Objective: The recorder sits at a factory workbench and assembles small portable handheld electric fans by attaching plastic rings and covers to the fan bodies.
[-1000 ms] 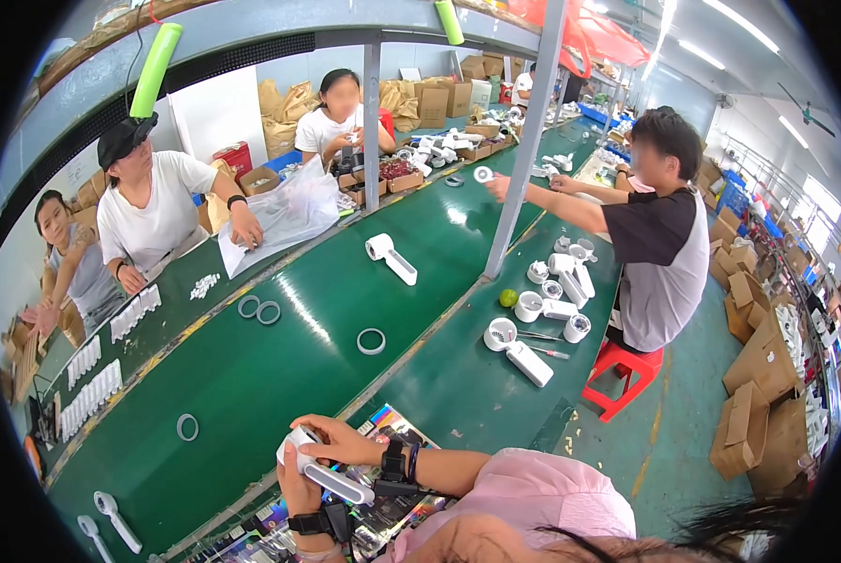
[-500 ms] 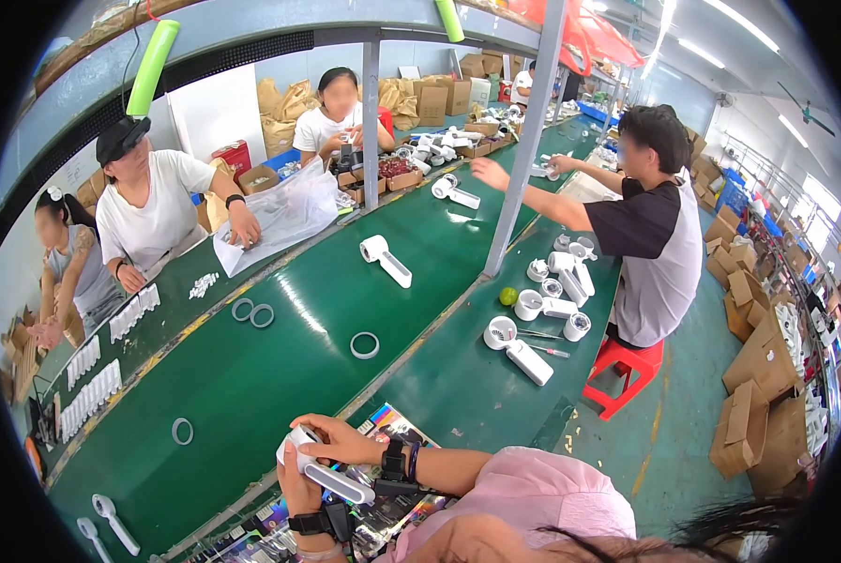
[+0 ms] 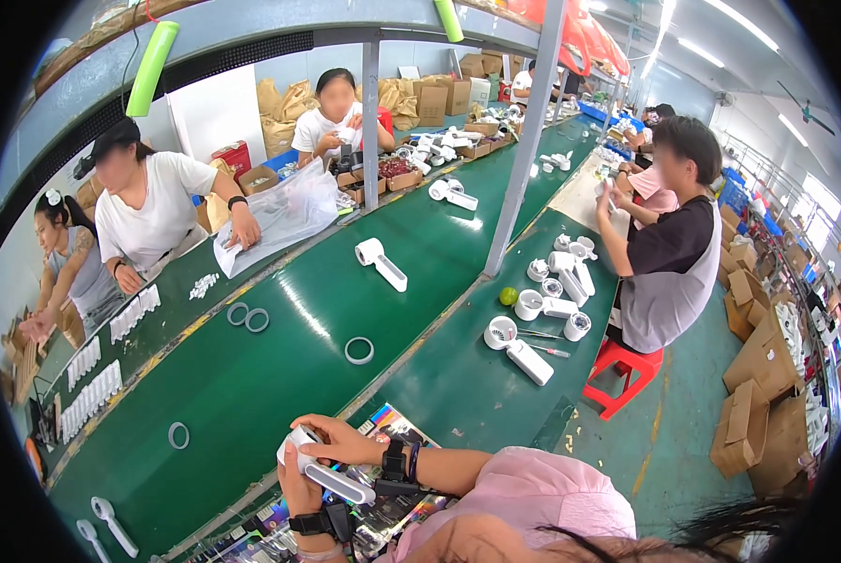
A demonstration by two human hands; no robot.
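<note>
At the belt's near edge, both my hands are closed around a white handheld fan. My left hand wraps the lower side of its round head, while my right hand grips that head from the other side. The fan's handle points toward the lower right and shows a grey face. Beneath my hands lies a surface covered with colourful printed sheets. Straight ahead on the green belt are a grey ring and another white fan.
More rings and white fan parts ride the belt at left. On the right-hand bench, fan heads and handles lie near a screwdriver and a green ball. A metal post rises beside it. Co-workers sit along both sides.
Rings and fans on the belt have shifted slightly toward the lower left. The right-hand co-worker has drawn an arm back from the belt, hands now together. My hands keep the same hold.
</note>
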